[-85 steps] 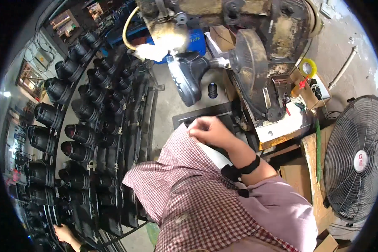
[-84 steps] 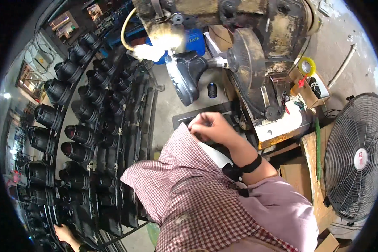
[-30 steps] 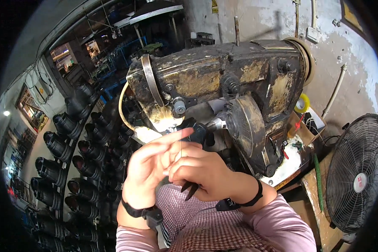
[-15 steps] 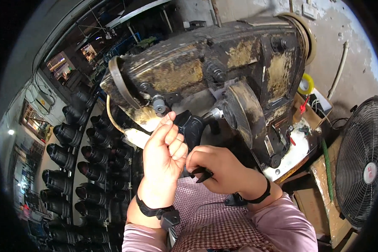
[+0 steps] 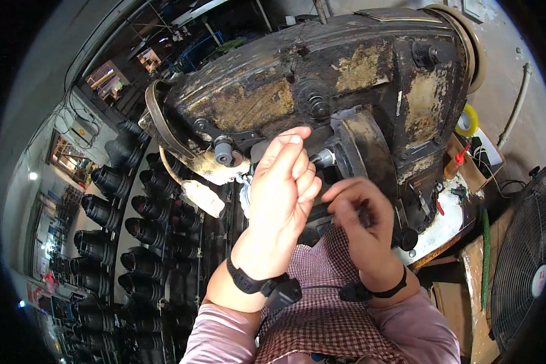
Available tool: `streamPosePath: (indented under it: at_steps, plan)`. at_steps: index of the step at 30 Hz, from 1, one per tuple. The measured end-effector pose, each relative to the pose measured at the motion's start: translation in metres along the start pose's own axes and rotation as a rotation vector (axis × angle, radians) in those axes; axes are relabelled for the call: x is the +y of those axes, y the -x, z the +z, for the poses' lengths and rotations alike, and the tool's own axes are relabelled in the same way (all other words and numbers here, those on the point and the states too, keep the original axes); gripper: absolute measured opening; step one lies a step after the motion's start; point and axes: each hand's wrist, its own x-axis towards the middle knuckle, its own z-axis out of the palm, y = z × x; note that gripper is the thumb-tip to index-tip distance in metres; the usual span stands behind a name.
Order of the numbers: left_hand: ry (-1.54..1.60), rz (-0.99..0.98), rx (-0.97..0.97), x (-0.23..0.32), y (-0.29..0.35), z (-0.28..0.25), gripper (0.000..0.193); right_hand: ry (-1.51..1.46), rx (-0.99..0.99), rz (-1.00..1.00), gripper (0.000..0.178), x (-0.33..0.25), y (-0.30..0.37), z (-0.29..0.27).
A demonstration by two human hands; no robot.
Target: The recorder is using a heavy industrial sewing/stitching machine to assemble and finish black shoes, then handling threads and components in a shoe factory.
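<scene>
Moved since the earlier frame: hands, now farther apart. Left hand (image 5: 282,182), one, raised before the machine (image 5: 242,103); fingers pinched together, anything between them too fine to tell. Right hand (image 5: 367,221), one, lower and to the right; fingers curled round a dark item (image 5: 365,217), mostly hidden; probably light and hard, best kept in the palm. Shoe (image 5: 245,197), one, behind the left hand, mostly hidden; presumably stiff-soled, softer above; hold by the sole's edge.
</scene>
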Motion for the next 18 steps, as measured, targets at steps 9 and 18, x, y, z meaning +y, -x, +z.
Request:
streamPosePath:
  at_steps: [9, 18]
  plan:
    - [0.193, -0.120, 0.153, -0.018, 0.026, -0.041, 0.011, 0.354, 0.036, -0.271, 0.022, 0.006, -0.024, 0.022]
    - [0.053, -0.104, 0.136, -0.014, 0.058, -0.049, 0.013, -0.023, -0.322, 0.267, 0.016, 0.010, -0.075, 0.064]
